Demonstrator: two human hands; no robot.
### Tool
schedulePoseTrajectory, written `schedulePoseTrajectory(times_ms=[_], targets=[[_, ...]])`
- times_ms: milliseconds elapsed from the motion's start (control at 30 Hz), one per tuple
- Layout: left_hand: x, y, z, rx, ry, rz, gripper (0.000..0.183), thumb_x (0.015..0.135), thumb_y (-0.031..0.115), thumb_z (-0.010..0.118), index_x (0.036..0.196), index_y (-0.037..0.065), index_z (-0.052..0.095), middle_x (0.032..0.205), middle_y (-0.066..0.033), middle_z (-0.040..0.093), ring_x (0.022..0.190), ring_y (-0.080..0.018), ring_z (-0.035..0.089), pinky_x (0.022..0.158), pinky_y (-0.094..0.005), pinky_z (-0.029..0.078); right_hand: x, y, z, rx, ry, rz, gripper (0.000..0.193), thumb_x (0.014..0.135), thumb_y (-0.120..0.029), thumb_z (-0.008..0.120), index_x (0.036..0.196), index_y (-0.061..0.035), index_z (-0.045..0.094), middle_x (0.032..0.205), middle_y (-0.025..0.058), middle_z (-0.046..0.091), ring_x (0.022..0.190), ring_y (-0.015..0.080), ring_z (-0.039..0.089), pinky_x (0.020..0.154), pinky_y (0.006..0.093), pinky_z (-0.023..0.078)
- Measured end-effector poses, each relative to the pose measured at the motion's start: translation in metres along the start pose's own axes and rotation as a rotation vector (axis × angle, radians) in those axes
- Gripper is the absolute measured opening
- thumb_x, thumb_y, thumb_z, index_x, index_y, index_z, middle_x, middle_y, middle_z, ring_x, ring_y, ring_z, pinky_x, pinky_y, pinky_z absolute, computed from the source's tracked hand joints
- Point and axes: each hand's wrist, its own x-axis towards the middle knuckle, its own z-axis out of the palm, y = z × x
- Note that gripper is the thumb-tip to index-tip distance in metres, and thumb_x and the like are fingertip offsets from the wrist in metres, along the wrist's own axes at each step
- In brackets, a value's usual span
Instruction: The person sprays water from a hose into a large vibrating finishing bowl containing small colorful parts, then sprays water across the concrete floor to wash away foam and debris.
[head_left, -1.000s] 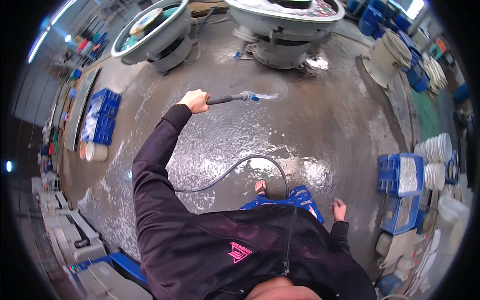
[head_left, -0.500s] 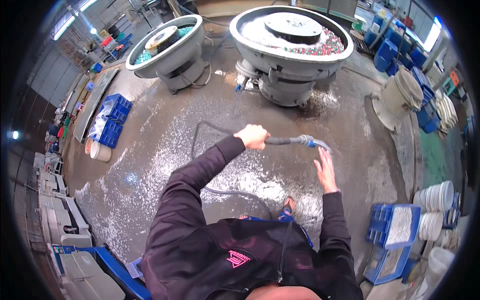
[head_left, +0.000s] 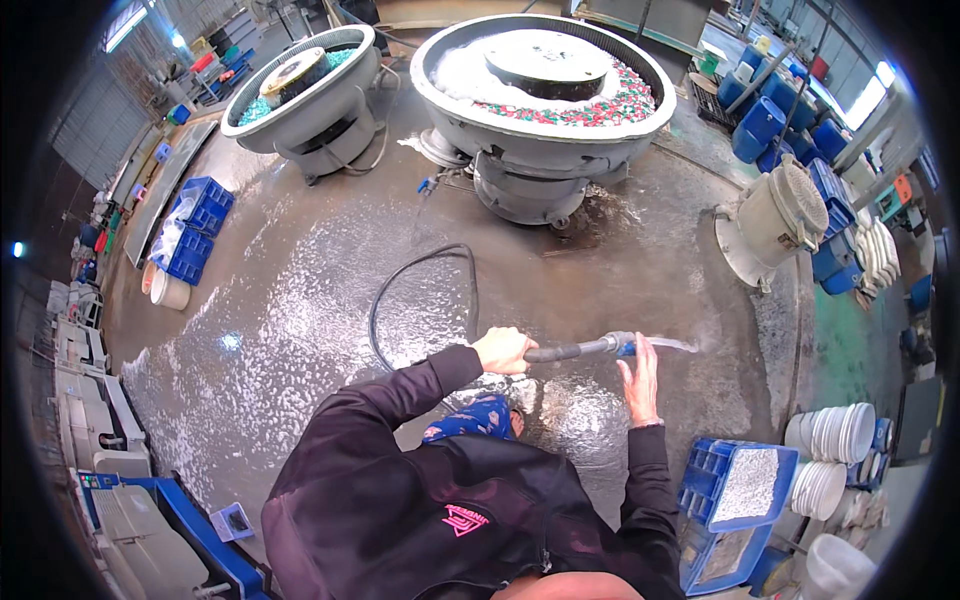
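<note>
My left hand [head_left: 503, 350] is wrapped round a dark grey hose [head_left: 565, 352] that points to the right. At its end is a grey fitting [head_left: 618, 342] with a blue part, and a stream of water [head_left: 672, 344] runs out of it. My right hand [head_left: 641, 382] is held up at the blue end, fingers stretched and thumb apart, gripping nothing. Whether its fingertips touch the fitting I cannot tell. The rest of the hose loops across the wet floor [head_left: 300, 300], where white foam lies in patches.
A large round tub [head_left: 545, 125] of red, green and white pieces under foam stands ahead, a smaller tub [head_left: 300, 110] with teal pieces to its left. Blue crates [head_left: 205, 205] sit at left, a beige drum-shaped machine [head_left: 780, 215] at right. Blue crates [head_left: 735, 485] and stacked white buckets [head_left: 835, 435] stand near right.
Both hands and the hose end are lower in the picture, nearer my body. The right hand has come up to the blue fitting. The water now streams straight out to the right.
</note>
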Motion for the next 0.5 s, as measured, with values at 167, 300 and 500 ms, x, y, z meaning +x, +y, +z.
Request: schedulePoseTrajectory(times_ms=[167, 300, 500], targets=[[0.010, 0.020, 0.036, -0.291, -0.001, -0.125, 0.032, 0.059, 0.019, 0.059, 0.090, 0.012, 0.063, 0.069, -0.0149, 0.061, 0.070, -0.0303, 0.061, 0.064, -0.0416, 0.049, 0.018, 0.045, 0.000, -0.003, -0.052, -0.083, 0.047, 0.074, -0.008, 0.062, 0.119, -0.0056, 0.048, 0.123, 0.0145, 0.045, 0.118, 0.0290, 0.039, 0.099, 0.0361, 0.032], [0.032, 0.043, 0.024, -0.335, -0.060, -0.227, 0.023, 0.062, 0.020, 0.056, 0.085, 0.017, 0.062, 0.061, -0.0105, 0.059, 0.064, -0.0268, 0.060, 0.063, -0.0409, 0.045, 0.052, 0.064, -0.009, 0.031, -0.168, -0.081, 0.036, 0.074, -0.007, 0.061, 0.109, -0.0045, 0.055, 0.110, 0.0159, 0.055, 0.110, 0.0283, 0.047, 0.092, 0.0344, 0.038], [0.096, 0.041, -0.010, -0.498, -0.113, -0.168, 0.036, 0.074, 0.038, 0.060, 0.092, 0.007, 0.056, 0.063, -0.0143, 0.056, 0.064, -0.0292, 0.058, 0.057, -0.0386, 0.042, 0.143, 0.087, -0.007, -0.047, -0.100, 0.028, 0.028, 0.077, -0.015, 0.059, 0.102, -0.0020, 0.059, 0.094, 0.0173, 0.060, 0.089, 0.0313, 0.058, 0.076, 0.0355, 0.046]])
